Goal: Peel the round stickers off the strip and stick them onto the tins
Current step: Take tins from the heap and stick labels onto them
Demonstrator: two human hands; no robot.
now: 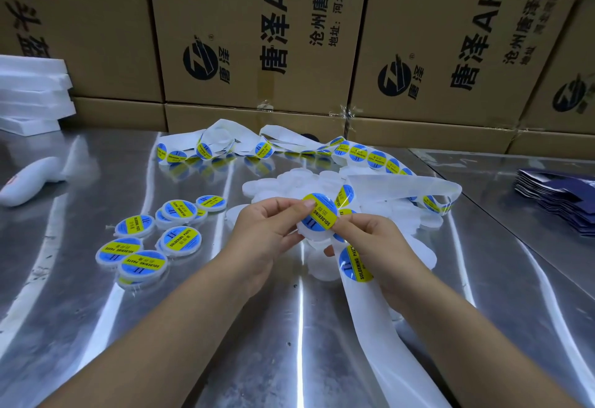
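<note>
Cool, even light falls from overhead, bright enough that the print on the cardboard boxes reads cleanly. The metal bench throws it back as long white streaks of glare and mirrors the strip at its far side. Shadows under the forearms are faint and soft-edged. The wide lens bows the boxes outward toward both upper corners. A white tool at the left edge looks slightly soft.

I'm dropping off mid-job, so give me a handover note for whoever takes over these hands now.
Left hand holds a white tin, thumb on the sticker on it.
Right hand pinches the same tin's edge; the strip runs under it.
Done: several labelled tins lie to the left.
Left to do: bare tins piled behind the hands, many stickers on the strip.
</note>
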